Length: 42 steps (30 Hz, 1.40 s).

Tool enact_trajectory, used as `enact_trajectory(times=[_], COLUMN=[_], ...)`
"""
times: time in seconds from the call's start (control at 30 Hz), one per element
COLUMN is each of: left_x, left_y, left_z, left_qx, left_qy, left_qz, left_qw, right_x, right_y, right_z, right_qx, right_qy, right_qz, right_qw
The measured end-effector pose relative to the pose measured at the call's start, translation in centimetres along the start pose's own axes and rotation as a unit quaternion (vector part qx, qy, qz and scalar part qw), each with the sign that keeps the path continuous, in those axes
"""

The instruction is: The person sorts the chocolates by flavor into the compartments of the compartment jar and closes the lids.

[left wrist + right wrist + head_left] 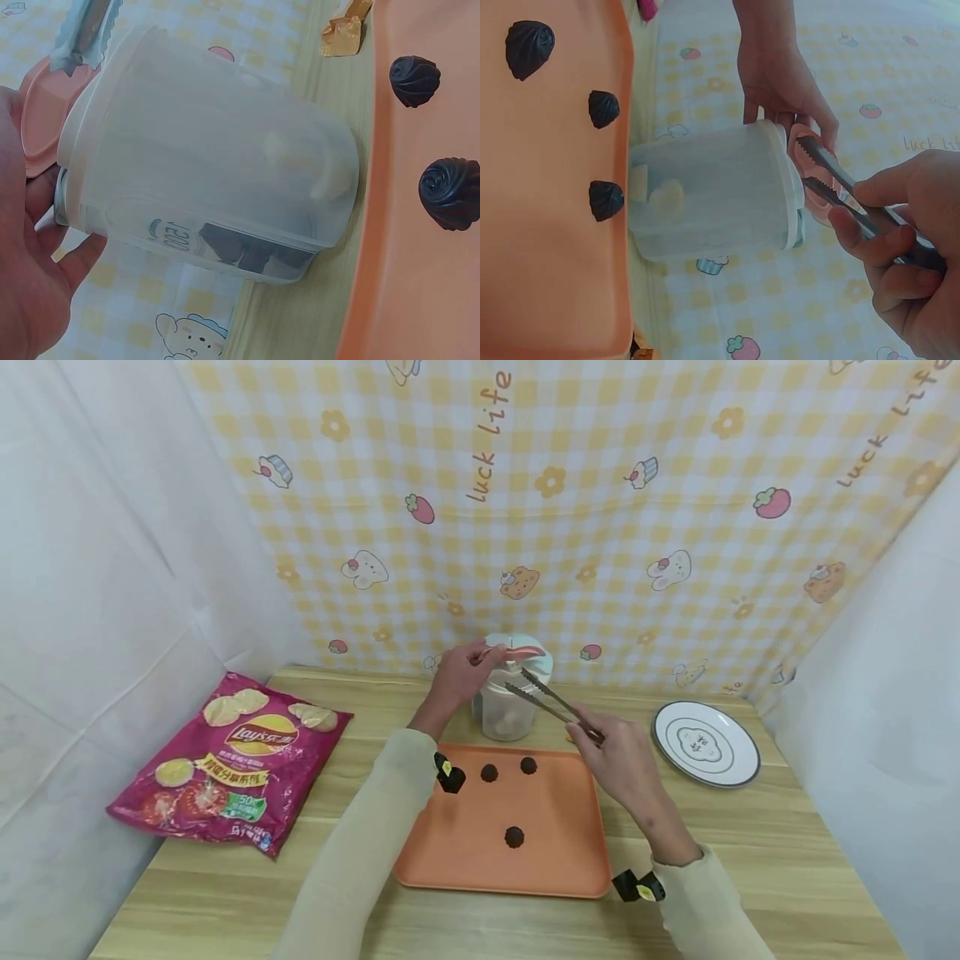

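A translucent lidded container (506, 717) stands behind the orange tray. Its pink flap (527, 652) is raised, and my left hand (463, 678) pinches the flap's left end, other fingers by the rim. My right hand (618, 756) grips metal tongs (552, 695), whose serrated tips are apart, just above the container's lid. Nothing shows between those tips in the right wrist view. A few pale pieces (667, 198) lie at the bottom inside the container. Three dark swirled sweets (513, 837) sit apart on the tray (555, 868), two of them near its far edge.
A purplish-red crisp bag (247, 760) lies to the left. At the right is a white plate (731, 760) with a dark rim. An orange-gold wrapper (341, 37) lies beside the tray's far edge. A checked curtain (465, 552) hangs close behind the container.
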State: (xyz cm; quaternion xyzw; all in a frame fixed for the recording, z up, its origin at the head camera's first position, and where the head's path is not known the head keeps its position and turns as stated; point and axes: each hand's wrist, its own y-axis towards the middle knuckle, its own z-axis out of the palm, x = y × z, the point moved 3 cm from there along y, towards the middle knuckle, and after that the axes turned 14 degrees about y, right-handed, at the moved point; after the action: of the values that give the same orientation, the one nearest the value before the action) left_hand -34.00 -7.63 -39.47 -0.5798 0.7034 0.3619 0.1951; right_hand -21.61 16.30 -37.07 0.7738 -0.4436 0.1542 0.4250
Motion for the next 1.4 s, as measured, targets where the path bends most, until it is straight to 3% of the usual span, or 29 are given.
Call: enact_trajectory(times=[0.47, 0.87, 1.17, 1.4], left_x=[0.0, 0.1, 0.2, 0.1], left_y=[-0.1, 0.0, 0.0, 0.0], left_z=[0.2, 0.3, 0.3, 0.2], left_qx=[0.000, 0.003, 0.001, 0.005], left_qy=[-0.002, 0.001, 0.008, 0.011], left_qz=[-0.006, -0.015, -0.020, -0.022], left_qw=[1.0000, 0.9999, 0.9998, 0.9997], right_x=[-0.2, -0.3, -2.4, -5.6], right_y=[-0.5, -2.7, -5.3, -7.1], right_z=[-0.4, -2.2, -2.7, -2.6], right_qx=[0.002, -0.010, 0.073, 0.158], right_qy=[0.032, -0.014, 0.009, 0.048], right_qz=[0.025, -0.017, -0.014, 0.022], right_qw=[0.999, 1.000, 0.997, 0.986])
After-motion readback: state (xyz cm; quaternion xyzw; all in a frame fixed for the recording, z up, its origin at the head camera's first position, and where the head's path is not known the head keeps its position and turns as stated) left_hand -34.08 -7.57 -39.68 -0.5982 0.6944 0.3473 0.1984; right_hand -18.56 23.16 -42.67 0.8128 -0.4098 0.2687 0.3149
